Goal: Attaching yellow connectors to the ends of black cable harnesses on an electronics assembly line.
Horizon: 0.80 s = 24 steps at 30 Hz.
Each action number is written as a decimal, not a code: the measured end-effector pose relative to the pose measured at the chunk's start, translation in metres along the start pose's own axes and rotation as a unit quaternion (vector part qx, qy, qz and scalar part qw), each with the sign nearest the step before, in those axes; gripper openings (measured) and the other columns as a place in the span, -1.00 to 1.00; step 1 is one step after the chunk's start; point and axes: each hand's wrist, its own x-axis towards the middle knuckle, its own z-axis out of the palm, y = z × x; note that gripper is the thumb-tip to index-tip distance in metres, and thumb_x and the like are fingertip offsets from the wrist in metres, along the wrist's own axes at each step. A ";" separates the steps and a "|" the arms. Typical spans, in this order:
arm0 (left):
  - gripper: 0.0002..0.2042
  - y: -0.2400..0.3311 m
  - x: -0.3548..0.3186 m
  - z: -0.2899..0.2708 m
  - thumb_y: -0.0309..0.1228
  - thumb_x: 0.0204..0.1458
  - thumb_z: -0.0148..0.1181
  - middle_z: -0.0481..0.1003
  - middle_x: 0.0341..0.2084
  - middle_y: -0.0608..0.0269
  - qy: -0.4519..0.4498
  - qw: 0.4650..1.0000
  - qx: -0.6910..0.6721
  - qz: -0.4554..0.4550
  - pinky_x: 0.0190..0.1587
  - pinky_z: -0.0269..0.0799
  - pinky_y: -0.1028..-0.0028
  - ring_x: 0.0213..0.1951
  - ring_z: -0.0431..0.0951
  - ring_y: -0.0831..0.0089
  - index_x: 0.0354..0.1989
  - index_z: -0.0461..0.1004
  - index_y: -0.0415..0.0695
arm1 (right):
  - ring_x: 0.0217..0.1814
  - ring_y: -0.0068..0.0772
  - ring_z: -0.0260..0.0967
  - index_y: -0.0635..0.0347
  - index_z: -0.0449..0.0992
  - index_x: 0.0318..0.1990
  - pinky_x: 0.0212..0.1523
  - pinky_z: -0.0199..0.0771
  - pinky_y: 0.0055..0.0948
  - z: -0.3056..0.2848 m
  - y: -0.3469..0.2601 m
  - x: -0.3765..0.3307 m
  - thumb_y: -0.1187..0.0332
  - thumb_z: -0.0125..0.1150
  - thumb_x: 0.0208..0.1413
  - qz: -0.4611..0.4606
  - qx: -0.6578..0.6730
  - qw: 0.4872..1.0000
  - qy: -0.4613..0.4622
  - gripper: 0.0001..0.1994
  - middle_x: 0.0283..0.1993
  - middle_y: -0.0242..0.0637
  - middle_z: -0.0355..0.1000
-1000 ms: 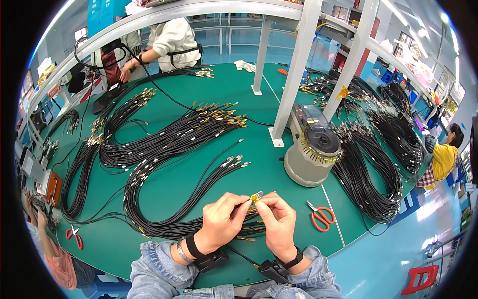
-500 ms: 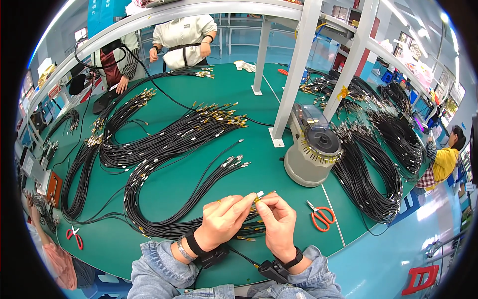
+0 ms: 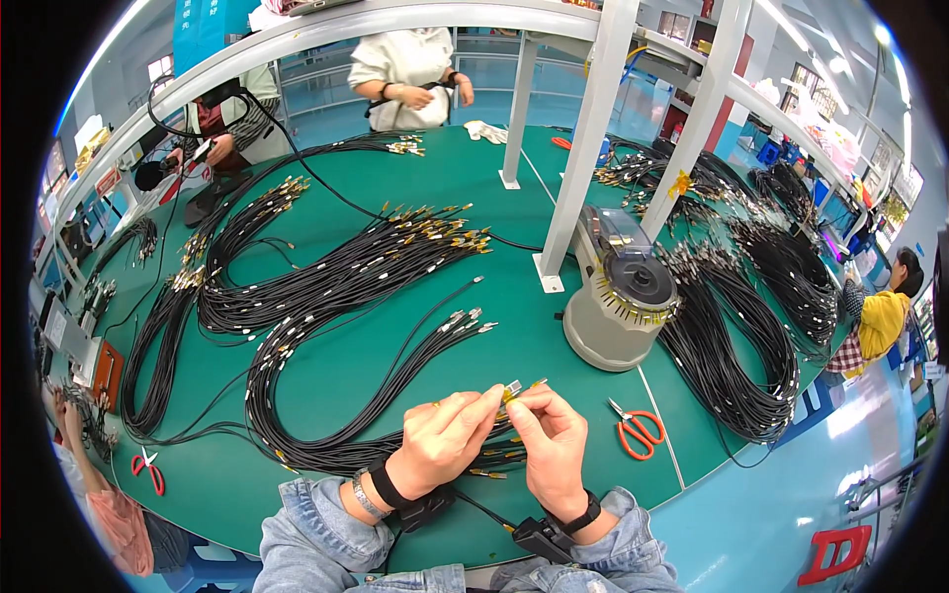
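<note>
My left hand (image 3: pixel 442 438) is closed in a pinch on a black cable's end, where a silvery connector (image 3: pixel 513 386) sticks out above the fingertips. A bit of yellow tape (image 3: pixel 508 394) shows beside the connector. My right hand (image 3: pixel 554 442) is closed too, thumb and forefinger pressed together at the yellow tape; a small tip pokes out over its forefinger. How the tape lies inside the fingers is hidden. Under and beside my hands runs a curved bundle of black cables (image 3: pixel 326 441) with metal ends.
A round grey tape dispenser (image 3: pixel 615 326) stands by a white shelf post (image 3: pixel 583 148). Orange-handled scissors (image 3: pixel 641 433) lie to the right, red-handled ones (image 3: pixel 150 474) at the left. More cable bundles (image 3: pixel 336 287) cover the green table (image 3: pixel 554 494). Other people work around it.
My hands stay nearly in place; the connector shows a little more. The person at the back has shifted right. At the far left, another person's hands have risen off the table with a small object.
</note>
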 end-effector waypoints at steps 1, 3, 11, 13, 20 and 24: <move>-0.64 0.000 0.000 0.000 -0.64 -0.23 0.29 0.45 -0.57 0.30 0.000 1.000 0.000 0.000 -0.69 0.29 0.56 -0.65 0.44 0.51 -0.16 0.49 -0.20 | -0.29 -0.62 0.24 0.32 0.45 -0.38 -0.22 0.25 -0.63 0.000 -0.001 0.000 0.58 0.14 0.05 0.015 0.013 1.000 0.001 -0.99 -0.33 -0.39 0.36; -0.66 0.000 0.001 0.000 -0.64 -0.22 0.29 0.46 -0.57 0.28 0.009 1.000 -0.011 0.002 -0.70 0.29 0.55 -0.66 0.45 0.50 -0.18 0.49 -0.22 | -0.27 -0.62 0.26 0.32 0.45 -0.36 -0.20 0.26 -0.63 0.001 -0.001 -0.001 0.58 0.14 0.05 0.046 0.039 0.998 0.004 -0.99 -0.31 -0.38 0.38; -0.81 0.009 0.003 -0.004 -0.68 -0.17 0.24 0.47 -0.64 0.18 0.001 0.998 -0.044 -0.055 -0.66 0.34 0.55 -0.67 0.48 0.42 -0.32 0.47 -0.27 | -0.25 -0.63 0.29 0.33 0.47 -0.32 -0.19 0.28 -0.62 0.001 -0.002 0.000 0.56 0.15 0.06 0.090 0.098 0.991 -0.002 -0.96 -0.27 -0.36 0.40; -0.83 0.010 0.003 -0.004 -0.68 -0.15 0.23 0.47 -0.65 0.18 -0.007 0.996 -0.050 -0.069 -0.66 0.34 0.55 -0.67 0.48 0.41 -0.34 0.47 -0.27 | -0.26 -0.63 0.29 0.33 0.47 -0.32 -0.19 0.28 -0.62 0.002 -0.002 0.000 0.55 0.15 0.06 0.091 0.096 0.991 -0.001 -0.95 -0.28 -0.36 0.40; -0.92 0.010 0.000 0.000 -0.64 -0.03 0.14 0.47 -0.67 0.21 -0.010 0.991 -0.079 -0.105 -0.68 0.31 0.55 -0.71 0.44 0.46 -0.34 0.43 -0.26 | -0.25 -0.60 0.31 0.33 0.49 -0.34 -0.19 0.30 -0.62 0.001 0.001 -0.001 0.54 0.17 0.06 0.047 0.051 0.998 -0.005 -0.96 -0.31 -0.35 0.41; -0.96 0.012 0.001 -0.001 -0.61 0.02 0.11 0.46 -0.69 0.24 -0.033 0.985 -0.098 -0.138 -0.69 0.30 0.57 -0.73 0.42 0.51 -0.36 0.41 -0.26 | -0.25 -0.57 0.31 0.33 0.49 -0.34 -0.19 0.29 -0.60 0.000 0.006 -0.001 0.54 0.19 0.05 0.001 0.014 1.000 -0.005 -0.96 -0.31 -0.32 0.41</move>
